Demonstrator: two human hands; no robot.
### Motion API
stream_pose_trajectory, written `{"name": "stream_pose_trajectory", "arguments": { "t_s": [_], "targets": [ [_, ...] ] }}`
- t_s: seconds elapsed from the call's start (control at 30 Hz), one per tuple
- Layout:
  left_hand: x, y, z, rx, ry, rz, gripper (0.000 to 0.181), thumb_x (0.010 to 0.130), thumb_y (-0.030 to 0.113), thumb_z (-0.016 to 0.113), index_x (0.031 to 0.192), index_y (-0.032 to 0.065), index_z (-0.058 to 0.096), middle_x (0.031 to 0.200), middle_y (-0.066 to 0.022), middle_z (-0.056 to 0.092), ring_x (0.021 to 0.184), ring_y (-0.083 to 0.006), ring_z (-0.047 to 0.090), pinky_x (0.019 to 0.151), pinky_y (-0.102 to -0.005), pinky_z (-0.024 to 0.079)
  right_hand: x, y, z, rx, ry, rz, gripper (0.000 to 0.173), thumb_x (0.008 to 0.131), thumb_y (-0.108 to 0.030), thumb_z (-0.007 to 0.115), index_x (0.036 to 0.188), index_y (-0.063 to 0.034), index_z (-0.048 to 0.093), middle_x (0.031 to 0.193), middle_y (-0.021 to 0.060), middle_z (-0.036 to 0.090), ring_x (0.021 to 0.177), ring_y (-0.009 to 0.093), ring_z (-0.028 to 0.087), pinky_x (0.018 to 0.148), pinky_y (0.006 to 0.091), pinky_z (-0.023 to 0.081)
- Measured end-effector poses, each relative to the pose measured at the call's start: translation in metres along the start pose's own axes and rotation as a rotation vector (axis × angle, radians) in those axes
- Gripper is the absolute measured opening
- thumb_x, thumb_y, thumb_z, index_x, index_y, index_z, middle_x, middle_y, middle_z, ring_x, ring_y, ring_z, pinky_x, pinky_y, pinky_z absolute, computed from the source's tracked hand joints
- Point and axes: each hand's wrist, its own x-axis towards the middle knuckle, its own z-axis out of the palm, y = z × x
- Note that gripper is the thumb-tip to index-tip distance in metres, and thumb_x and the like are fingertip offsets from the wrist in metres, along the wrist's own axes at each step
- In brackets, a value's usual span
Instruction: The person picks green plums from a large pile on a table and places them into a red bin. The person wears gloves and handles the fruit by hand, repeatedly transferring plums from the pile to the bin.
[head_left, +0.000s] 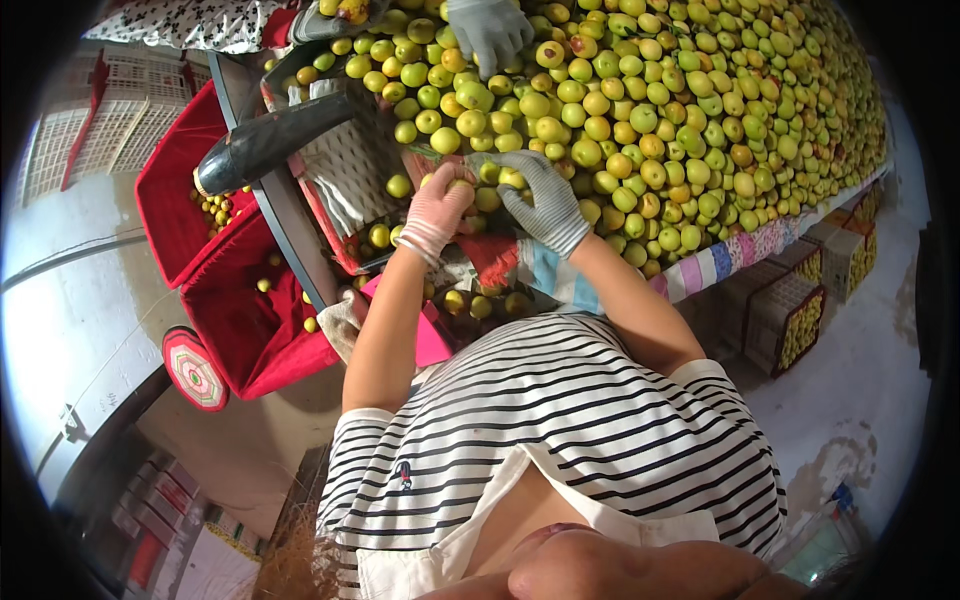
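A large heap of green and yellow-red round fruit (645, 142) covers the sloping table before me. My left hand (439, 208), in a pale pink-white glove, is curled at the heap's near left edge, with a yellow-green fruit partly showing at its fingers. Beside it, my right hand (546, 196), in a grey knit glove, curves its fingers around a couple of yellow-green fruits. Its grip on them is partly hidden. Just below both hands lies a red cloth (491, 259). A white perforated liner (349, 172) slopes down to the left of my left hand.
A co-worker's grey-gloved hand (491, 34) reaches into the heap; another holds fruit at top left. A dark curved chute-like object (274, 142) crosses the metal edge (281, 225). Red cloth-lined bins (247, 322) hold some fruit. Filled crates (784, 319) stand on the floor at right.
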Motion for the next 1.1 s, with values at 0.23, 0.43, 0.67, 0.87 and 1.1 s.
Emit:
{"name": "stream_pose_trajectory", "arguments": {
  "t_s": [0.23, 0.43, 0.67, 0.87, 1.1],
  "targets": [
    [-0.051, 0.032, 0.005, -0.778, -0.299, -0.040, 0.047, 0.093, 0.046, 0.057, 0.117, 0.0057, 0.056, 0.086, -0.0085, 0.065, 0.066, -0.0162, 0.063, 0.049, -0.0268, 0.050, 0.022, -0.054, -0.005, 0.091, -0.143, -0.259, 0.046, 0.089, -0.026, 0.062, 0.130, -0.0081, 0.051, 0.123, 0.0160, 0.059, 0.112, 0.034, 0.058, 0.098, 0.0429, 0.045],
    [-0.116, 0.180, 0.007, 0.242, -0.158, 0.642, 0.042, 0.089, 0.033, 0.066, 0.115, 0.0008, 0.057, 0.081, -0.0055, 0.061, 0.066, -0.0113, 0.055, 0.060, -0.0248, 0.049, 0.102, -0.001, -0.040, -0.288, 0.106, -0.058, 0.034, 0.091, -0.024, 0.052, 0.122, -0.0120, 0.058, 0.114, 0.0144, 0.062, 0.099, 0.033, 0.062, 0.089, 0.0435, 0.049],
    [-0.186, 0.228, 0.011, 0.862, -0.117, 1.167, 0.048, 0.087, 0.042, 0.065, 0.110, 0.0003, 0.058, 0.080, -0.0069, 0.061, 0.063, -0.0137, 0.057, 0.057, -0.0258, 0.048, 0.142, -0.040, -0.008, -0.774, -0.270, 0.467, 0.025, 0.088, -0.022, 0.054, 0.110, -0.0162, 0.064, 0.130, 0.0119, 0.053, 0.114, 0.032, 0.054, 0.097, 0.0461, 0.044],
    [-0.190, 0.226, 0.002, 0.939, -0.168, 1.208, 0.054, 0.086, 0.049, 0.064, 0.106, -0.0001, 0.059, 0.080, -0.0081, 0.062, 0.061, -0.0157, 0.058, 0.054, -0.0267, 0.047, 0.127, 0.043, -0.018, -0.408, -0.100, 0.064, 0.013, 0.085, -0.022, 0.058, 0.094, -0.0169, 0.067, 0.107, 0.0086, 0.063, 0.094, 0.029, 0.062, 0.089, 0.0406, 0.050],
    [-0.204, 0.230, -0.013, 0.981, -0.151, 1.194, 0.061, 0.084, 0.058, 0.062, 0.102, -0.0005, 0.060, 0.079, -0.0095, 0.062, 0.059, -0.0180, 0.059, 0.051, -0.0277, 0.046, 0.169, 0.028, -0.022, -0.502, -0.198, 0.211, 0.035, 0.089, -0.024, 0.052, 0.123, -0.0146, 0.059, 0.129, 0.0117, 0.058, 0.105, 0.027, 0.063, 0.094, 0.0409, 0.051]
  ]
}}
